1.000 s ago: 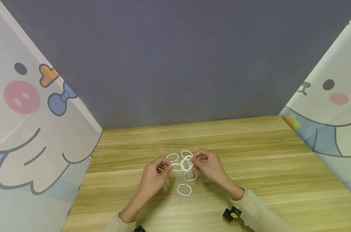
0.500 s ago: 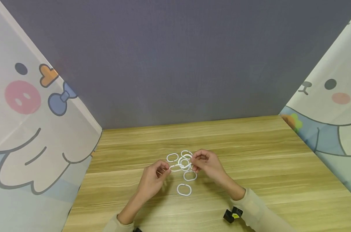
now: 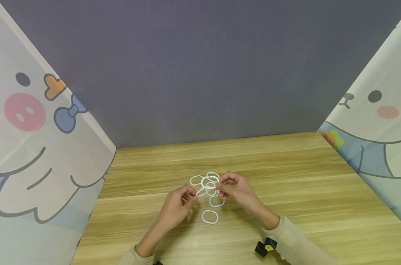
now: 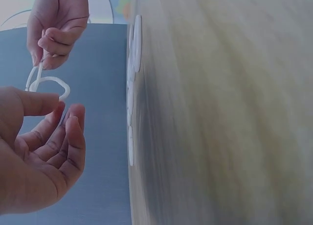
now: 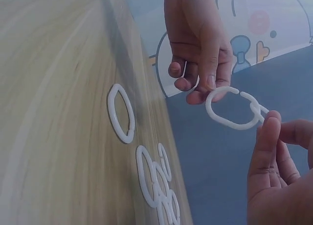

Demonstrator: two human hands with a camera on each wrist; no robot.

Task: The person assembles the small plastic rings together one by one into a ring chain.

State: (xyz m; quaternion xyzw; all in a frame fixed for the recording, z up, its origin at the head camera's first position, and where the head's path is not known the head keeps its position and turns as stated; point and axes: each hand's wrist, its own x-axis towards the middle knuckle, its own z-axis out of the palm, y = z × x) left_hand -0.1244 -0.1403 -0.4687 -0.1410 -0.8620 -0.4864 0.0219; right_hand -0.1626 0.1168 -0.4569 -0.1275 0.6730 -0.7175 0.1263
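The left hand (image 3: 178, 205) closely pinches one end of a white link (image 5: 225, 122), its long axis running right and slightly far to where a second link (image 5: 255, 109) crosses it, pinched by the right hand (image 3: 236, 189), above loose links (image 5: 111, 112).

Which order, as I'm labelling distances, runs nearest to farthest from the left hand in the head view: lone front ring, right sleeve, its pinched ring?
1. Pinched ring, touching the left hand.
2. Lone ring, right of it.
3. Right sleeve, farther right.

Dk gray wall (image 3: 200, 73) behind wood-grain tbl (image 3: 270, 162), cartoon panels (image 3: 61, 154) L/R.
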